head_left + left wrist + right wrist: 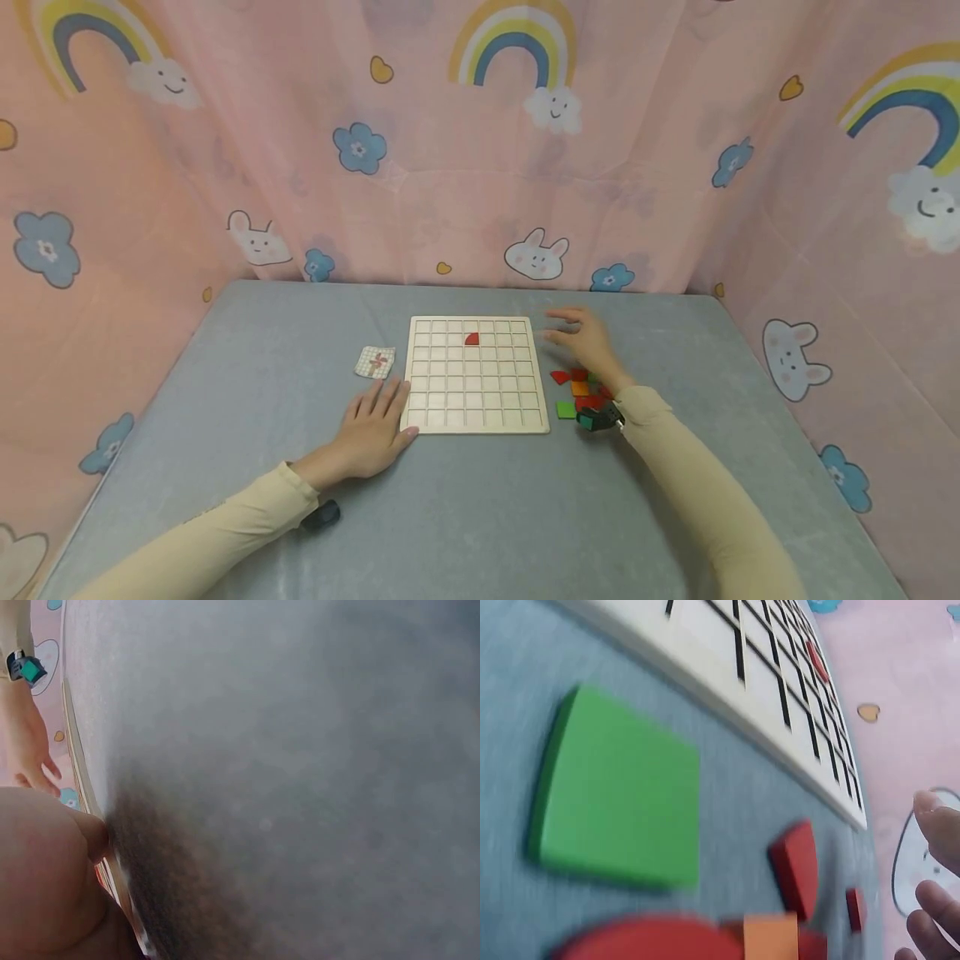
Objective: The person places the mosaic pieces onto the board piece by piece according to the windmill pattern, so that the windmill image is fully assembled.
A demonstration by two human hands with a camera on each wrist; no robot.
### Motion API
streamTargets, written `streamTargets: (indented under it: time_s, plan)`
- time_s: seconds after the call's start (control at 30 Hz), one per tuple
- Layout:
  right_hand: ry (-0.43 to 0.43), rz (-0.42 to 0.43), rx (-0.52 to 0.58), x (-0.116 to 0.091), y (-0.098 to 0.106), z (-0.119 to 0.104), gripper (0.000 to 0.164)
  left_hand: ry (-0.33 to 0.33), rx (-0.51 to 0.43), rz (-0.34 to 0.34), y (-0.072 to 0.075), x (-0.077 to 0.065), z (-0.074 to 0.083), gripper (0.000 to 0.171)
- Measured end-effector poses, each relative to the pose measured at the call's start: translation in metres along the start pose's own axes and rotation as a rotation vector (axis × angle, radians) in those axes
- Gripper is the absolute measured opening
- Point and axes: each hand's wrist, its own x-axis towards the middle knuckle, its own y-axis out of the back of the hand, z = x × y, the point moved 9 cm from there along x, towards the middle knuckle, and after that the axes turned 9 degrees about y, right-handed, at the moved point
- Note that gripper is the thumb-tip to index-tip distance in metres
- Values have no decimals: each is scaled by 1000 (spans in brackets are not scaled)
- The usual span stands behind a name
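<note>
Sitting on a grey tabletop [487, 508]: a pale square grid board [476, 383]. Left hand [371, 433] is spread out, touching the board's left edge. Right hand [588, 342] is off the upper right edge, fingers loosely bent, nothing in them. Flat red, orange and green pieces [580, 388] lie right of the board, a little grid-printed card [375, 362] left. One red quarter-circle tile [472, 339] sits in a cell near the top.
</note>
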Motion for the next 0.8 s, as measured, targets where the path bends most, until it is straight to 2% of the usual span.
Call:
streamTargets:
  time_s: [0.23,0.5,0.8]
  plan:
    - [-44,13,-24,-15,19,21,50,3,7,-7,-1,1,-2,74]
    - [-95,-17,-91,-22,17,36,52,-3,9,1,-3,2,-3,74]
    - [-101,2,-173,-19,13,36,49,13,14,-17,2,-1,1,72]
